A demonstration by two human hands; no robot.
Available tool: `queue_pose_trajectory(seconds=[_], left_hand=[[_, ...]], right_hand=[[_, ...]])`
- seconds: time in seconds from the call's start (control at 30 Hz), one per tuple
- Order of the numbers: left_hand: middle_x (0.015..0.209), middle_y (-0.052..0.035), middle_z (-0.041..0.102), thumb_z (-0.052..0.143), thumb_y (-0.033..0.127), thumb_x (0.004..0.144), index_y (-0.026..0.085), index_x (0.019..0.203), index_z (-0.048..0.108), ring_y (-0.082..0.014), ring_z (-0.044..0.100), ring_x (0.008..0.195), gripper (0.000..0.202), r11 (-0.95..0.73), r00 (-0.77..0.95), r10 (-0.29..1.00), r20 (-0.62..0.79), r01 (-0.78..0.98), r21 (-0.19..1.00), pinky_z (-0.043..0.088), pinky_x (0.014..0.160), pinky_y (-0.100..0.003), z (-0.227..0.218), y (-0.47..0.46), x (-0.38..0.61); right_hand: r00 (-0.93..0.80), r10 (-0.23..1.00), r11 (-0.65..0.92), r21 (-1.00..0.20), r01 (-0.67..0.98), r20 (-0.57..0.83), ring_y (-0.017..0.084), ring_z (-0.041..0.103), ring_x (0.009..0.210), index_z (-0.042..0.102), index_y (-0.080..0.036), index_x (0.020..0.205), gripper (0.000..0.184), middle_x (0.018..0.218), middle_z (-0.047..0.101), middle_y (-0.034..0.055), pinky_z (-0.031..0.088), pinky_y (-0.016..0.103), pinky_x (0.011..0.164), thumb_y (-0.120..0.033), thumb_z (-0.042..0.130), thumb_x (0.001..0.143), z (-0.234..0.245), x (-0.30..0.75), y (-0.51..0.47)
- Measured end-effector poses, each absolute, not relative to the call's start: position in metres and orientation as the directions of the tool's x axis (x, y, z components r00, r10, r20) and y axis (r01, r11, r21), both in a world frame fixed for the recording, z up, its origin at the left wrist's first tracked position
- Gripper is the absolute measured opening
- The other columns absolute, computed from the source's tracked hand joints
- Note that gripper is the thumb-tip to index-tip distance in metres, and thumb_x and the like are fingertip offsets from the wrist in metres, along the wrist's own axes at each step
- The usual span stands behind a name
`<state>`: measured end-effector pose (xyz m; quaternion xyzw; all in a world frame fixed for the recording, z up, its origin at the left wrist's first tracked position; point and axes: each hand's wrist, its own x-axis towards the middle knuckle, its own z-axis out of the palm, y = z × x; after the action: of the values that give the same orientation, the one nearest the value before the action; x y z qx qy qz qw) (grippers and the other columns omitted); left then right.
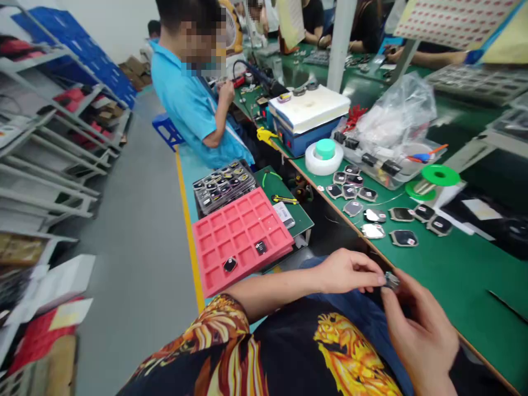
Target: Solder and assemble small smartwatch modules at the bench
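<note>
Holding small part [392,281], left hand [350,271], right hand [424,324]; watch-case stickers [411,241] illegible.

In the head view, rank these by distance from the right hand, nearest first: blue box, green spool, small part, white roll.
1. Small part: at the right hand's fingertips.
2. Green spool: on the bench, beyond the hand.
3. White roll: farther left, by the bench edge.
4. Blue box: behind the roll, farthest along.

We note white wall [109,25] at rear, grey floor [140,247] with yellow stripe [188,225], metal shelving [37,60] at left, long green workbench [457,269], white post [343,49], blue stool [168,131]
</note>
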<state>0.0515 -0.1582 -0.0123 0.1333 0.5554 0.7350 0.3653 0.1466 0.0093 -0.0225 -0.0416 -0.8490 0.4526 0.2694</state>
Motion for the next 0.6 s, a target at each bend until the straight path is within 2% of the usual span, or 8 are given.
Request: queue_pose_trajectory(seconds=[0.07, 0.13, 0.23, 0.37, 0.47, 0.6], left_hand=[[0.087, -0.0041, 0.068, 0.088, 0.068, 0.076, 0.014, 0.091, 0.08, -0.0123, 0.065, 0.07, 0.057, -0.069, -0.73, 0.665, -0.156, -0.268, 0.961, 0.054, 0.066, -0.027, -0.01, -0.166, 0.054], [0.088, -0.0045, 0.067, 0.081, 0.062, 0.089, 0.014, 0.09, 0.08, -0.0115, 0.063, 0.069, 0.047, 0.008, -0.751, 0.648, -0.125, -0.157, 0.988, 0.053, 0.065, -0.026, -0.009, -0.173, 0.056], [0.092, -0.0043, 0.068, 0.074, 0.051, 0.098, 0.016, 0.095, 0.081, -0.0114, 0.063, 0.072, 0.036, 0.056, -0.704, 0.701, -0.114, -0.105, 0.993, 0.053, 0.066, -0.025, -0.011, -0.18, 0.051], [0.094, -0.0046, 0.069, 0.078, 0.048, 0.096, 0.017, 0.097, 0.081, -0.0121, 0.065, 0.072, 0.031, 0.091, -0.645, 0.741, -0.185, -0.176, 0.98, 0.053, 0.064, -0.025, -0.015, -0.179, 0.046], [0.091, -0.0044, 0.068, 0.079, 0.047, 0.095, 0.016, 0.093, 0.08, -0.012, 0.064, 0.07, 0.031, 0.137, -0.652, 0.732, -0.196, -0.141, 0.98, 0.052, 0.063, -0.024, -0.016, -0.177, 0.048], [0.096, -0.0045, 0.069, 0.079, 0.047, 0.095, 0.018, 0.095, 0.081, -0.0137, 0.066, 0.074, 0.029, 0.172, -0.643, 0.74, -0.195, -0.099, 0.98, 0.055, 0.064, -0.026, -0.017, -0.176, 0.049]], right_hand=[[-0.855, 0.147, 0.651, -0.699, -0.296, 0.498, 0.023, 0.069, 0.079, 0.074, -0.03, 0.139, 0.037, 0.1, 0.074, 0.0049, 0.058, 0.038, 0.077, -0.03, 0.076, 0.102, -0.022, 0.147, 0.008], [-0.856, 0.066, 0.65, -0.673, -0.353, 0.512, 0.022, 0.07, 0.08, 0.069, -0.03, 0.142, 0.037, 0.101, 0.074, 0.0046, 0.058, 0.035, 0.073, -0.022, 0.068, 0.106, -0.022, 0.149, 0.005], [-0.846, 0.074, 0.663, -0.66, -0.354, 0.528, 0.022, 0.071, 0.084, 0.065, -0.027, 0.144, 0.037, 0.102, 0.074, 0.0062, 0.06, 0.035, 0.075, -0.018, 0.062, 0.108, -0.024, 0.149, -0.001], [-0.829, 0.109, 0.679, -0.65, -0.341, 0.549, 0.024, 0.072, 0.093, 0.061, -0.023, 0.143, 0.033, 0.108, 0.075, 0.009, 0.061, 0.038, 0.083, -0.019, 0.06, 0.11, -0.028, 0.152, -0.003], [-0.841, 0.068, 0.697, -0.629, -0.345, 0.536, 0.026, 0.072, 0.098, 0.06, -0.021, 0.143, 0.033, 0.114, 0.075, 0.0112, 0.061, 0.04, 0.086, -0.019, 0.058, 0.11, -0.028, 0.157, -0.002], [-0.848, 0.069, 0.721, -0.613, -0.321, 0.525, 0.025, 0.072, 0.095, 0.064, -0.019, 0.136, 0.028, 0.111, 0.076, 0.0106, 0.061, 0.038, 0.084, -0.018, 0.057, 0.109, -0.028, 0.16, 0.001]])
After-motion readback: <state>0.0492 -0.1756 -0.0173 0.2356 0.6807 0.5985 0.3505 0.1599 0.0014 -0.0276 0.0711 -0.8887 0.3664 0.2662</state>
